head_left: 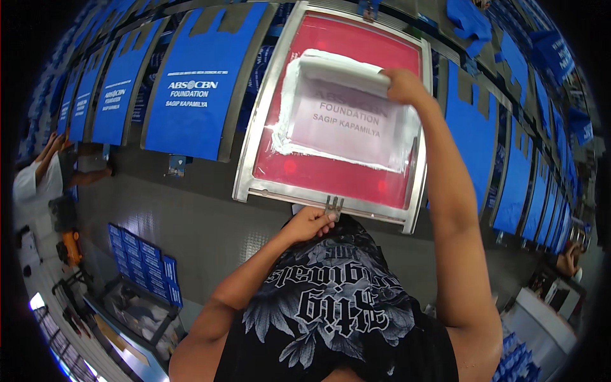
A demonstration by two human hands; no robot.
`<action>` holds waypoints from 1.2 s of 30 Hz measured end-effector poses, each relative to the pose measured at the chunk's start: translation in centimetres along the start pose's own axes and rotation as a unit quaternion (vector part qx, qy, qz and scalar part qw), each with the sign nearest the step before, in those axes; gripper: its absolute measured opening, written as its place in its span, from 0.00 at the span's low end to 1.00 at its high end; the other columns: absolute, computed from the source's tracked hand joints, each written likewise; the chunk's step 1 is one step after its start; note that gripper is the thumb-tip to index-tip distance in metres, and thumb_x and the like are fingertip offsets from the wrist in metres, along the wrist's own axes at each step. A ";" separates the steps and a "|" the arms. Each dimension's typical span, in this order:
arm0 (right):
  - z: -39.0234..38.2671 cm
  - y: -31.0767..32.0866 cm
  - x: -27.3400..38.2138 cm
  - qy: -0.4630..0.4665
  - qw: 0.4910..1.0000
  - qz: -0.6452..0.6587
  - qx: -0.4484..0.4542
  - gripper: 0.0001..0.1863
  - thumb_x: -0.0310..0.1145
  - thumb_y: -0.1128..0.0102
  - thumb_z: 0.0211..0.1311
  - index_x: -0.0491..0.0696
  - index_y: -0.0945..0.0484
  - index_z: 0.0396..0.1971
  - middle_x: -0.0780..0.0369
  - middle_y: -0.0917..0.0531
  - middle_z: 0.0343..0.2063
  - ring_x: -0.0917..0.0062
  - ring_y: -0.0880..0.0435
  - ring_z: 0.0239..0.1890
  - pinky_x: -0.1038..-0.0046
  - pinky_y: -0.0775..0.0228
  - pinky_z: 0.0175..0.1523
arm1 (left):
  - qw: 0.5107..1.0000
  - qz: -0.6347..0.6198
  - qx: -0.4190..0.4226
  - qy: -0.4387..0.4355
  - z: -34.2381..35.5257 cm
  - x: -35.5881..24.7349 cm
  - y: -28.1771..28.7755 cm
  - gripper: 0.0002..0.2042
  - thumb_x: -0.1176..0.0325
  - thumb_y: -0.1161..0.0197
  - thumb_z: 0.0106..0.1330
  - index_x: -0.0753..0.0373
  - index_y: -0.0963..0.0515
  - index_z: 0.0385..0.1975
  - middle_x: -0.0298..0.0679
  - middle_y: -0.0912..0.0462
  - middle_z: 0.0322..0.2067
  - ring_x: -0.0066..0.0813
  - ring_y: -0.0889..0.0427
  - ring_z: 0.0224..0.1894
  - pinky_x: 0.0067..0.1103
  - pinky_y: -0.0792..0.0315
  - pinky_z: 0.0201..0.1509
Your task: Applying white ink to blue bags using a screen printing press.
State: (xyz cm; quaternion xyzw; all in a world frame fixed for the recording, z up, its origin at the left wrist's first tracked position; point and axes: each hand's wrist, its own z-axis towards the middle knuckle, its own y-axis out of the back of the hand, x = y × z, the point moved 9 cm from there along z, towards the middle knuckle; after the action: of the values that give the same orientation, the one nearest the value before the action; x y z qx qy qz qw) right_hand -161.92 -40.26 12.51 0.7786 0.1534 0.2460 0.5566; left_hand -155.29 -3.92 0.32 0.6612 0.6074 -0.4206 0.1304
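A screen-printing frame (245, 165) with red mesh lies in front of me, white ink smeared in a rough rectangle around a pale printed stencil (340, 118). My right hand (404, 89) grips a white ink-coated bar (350, 70), apparently a squeegee, at the stencil's upper right; part of it is hard to make out. Down at the frame's near edge, my left hand (312, 223) is closed on a small metal clamp (334, 205).
Rows of blue fabric pieces with white print lie on boards (191, 89) to both sides. A person in a white shirt (41, 181) works at far left; another person's arm (569, 258) shows at right. A rack (140, 267) of blue pieces stands lower left.
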 end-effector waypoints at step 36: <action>-24.7 -6.0 -17.7 -0.182 0.786 0.584 -0.089 0.16 0.31 0.30 0.43 0.40 0.20 0.34 0.63 0.19 0.29 0.79 0.23 0.32 0.78 0.33 0.41 | 0.869 0.189 -0.440 -0.125 -0.2 -8.4 11.3 0.17 0.60 0.50 0.70 0.68 0.25 0.47 0.40 0.19 0.37 0.21 0.26 0.39 0.21 0.31 0.44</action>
State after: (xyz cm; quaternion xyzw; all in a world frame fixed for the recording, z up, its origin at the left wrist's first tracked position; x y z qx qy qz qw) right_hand -190.13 -27.80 9.51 0.6966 -0.4575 0.3908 0.3909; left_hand -144.14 -12.20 2.64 0.5796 0.5714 -0.1562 0.5596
